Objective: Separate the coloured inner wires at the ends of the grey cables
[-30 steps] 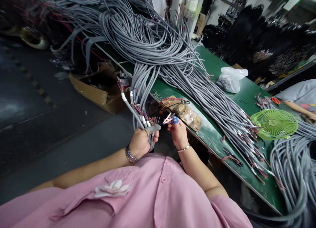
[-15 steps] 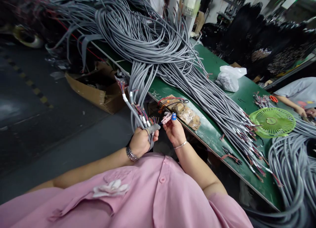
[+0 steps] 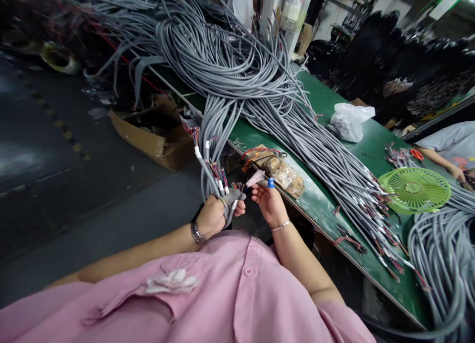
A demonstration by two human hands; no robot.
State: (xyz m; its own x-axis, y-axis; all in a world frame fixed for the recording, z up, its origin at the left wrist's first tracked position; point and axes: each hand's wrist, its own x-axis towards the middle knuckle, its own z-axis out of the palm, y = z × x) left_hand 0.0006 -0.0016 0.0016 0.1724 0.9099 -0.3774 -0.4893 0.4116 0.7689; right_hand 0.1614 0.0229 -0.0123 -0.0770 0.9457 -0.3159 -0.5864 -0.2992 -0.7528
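While left hand [image 3: 213, 215] grips grey cables [image 3: 208, 177] — right hand [image 3: 270, 204] nears table edge [image 3: 297, 197].

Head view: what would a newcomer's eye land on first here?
First, the huge tangle of grey cables spilling across the green bench. Then, low centre, the left hand gripping a few cable ends with coloured wires, the right hand beside it. A green fan grille lies far right.

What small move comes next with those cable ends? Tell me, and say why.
Probably bring the right hand leftward so its fingertips reach the coloured wire tips. The left hand grips the grey cable bundle with those tips fanned toward the right hand, which sits just apart from them.
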